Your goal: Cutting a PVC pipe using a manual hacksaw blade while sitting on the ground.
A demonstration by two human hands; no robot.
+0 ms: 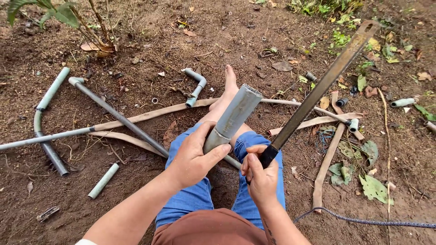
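My left hand (193,156) grips a short grey plastic pipe (236,113) by its lower end, the open end tilted up and away from me. My right hand (261,174) is closed on the dark handle of a long rusty machete (320,88), whose blade rises to the upper right, beside the pipe and apart from it. I sit on bare soil in blue jeans, one bare foot (229,86) stretched out ahead.
Pipe pieces lie on the dirt: a long grey pipe (116,115) with an elbow, a curved one (43,113) at left, a short offcut (103,180), an elbow fitting (196,86). Flat tan strips (327,159), a blue rope (363,221), leaves and a plant (68,18) surround them.
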